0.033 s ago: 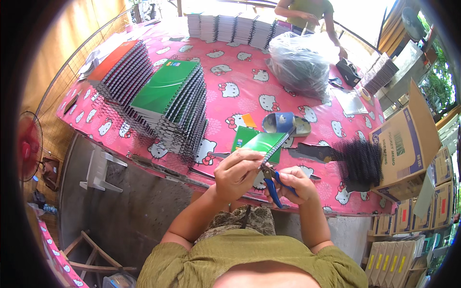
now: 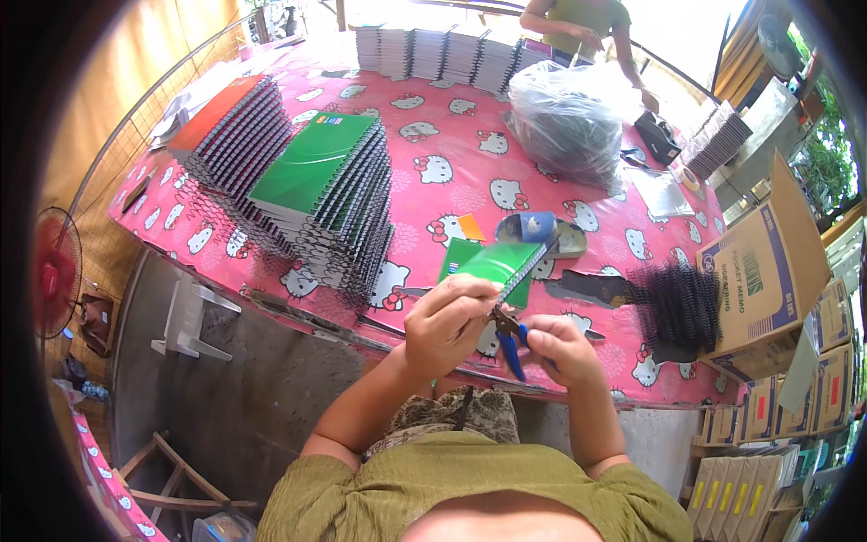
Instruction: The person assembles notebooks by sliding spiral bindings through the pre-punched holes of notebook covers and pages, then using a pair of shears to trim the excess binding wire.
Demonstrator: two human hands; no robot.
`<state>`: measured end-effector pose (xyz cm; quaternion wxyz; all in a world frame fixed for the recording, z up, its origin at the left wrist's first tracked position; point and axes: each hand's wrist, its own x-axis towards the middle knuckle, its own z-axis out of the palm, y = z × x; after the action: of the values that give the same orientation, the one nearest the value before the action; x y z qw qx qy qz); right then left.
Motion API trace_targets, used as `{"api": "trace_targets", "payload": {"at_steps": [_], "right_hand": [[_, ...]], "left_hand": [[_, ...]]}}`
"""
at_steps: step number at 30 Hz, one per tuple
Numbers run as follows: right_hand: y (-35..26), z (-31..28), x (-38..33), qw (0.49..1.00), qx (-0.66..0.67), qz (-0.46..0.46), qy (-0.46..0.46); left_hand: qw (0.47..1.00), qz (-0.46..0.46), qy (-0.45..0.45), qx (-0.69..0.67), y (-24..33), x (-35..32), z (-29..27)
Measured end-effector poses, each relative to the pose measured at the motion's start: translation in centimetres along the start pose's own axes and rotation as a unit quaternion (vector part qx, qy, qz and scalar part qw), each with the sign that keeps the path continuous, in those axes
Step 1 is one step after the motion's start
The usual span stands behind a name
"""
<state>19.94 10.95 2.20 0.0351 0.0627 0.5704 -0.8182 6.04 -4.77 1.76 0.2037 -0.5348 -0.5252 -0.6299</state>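
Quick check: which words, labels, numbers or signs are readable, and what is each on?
I leave printed wording uncopied; it stands on:
Open cardboard box: large lettering, readable.
Topmost green notebook at left: cover print, too small.
Green notebooks at centre: cover print, too small.
Cartons at right: small print, red labels, unreadable.
Brown bundles at lower right: yellow labels, unreadable.

Our left forearm and right forearm reach forward; our left hand pinches with bent fingers, and just beside it our right hand is curled in a grip.
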Motion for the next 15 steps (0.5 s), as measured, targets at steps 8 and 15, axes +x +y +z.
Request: {"api": "trace_targets", "payload": {"at_steps": [8,15], "right_hand": [[2.8,-6.1,-3.6,0.718,-0.586,-0.098,0.362],[2.1,-9.9,-3.8,0.643,-0.648,-0.148,0.381]], "left_hand": [[0.931,-0.128,0.341,0.021,0.6,11.2,-13.2],[0.877,-0.219,0.424,0.056,-5.4,7.9,-15.6]]}}
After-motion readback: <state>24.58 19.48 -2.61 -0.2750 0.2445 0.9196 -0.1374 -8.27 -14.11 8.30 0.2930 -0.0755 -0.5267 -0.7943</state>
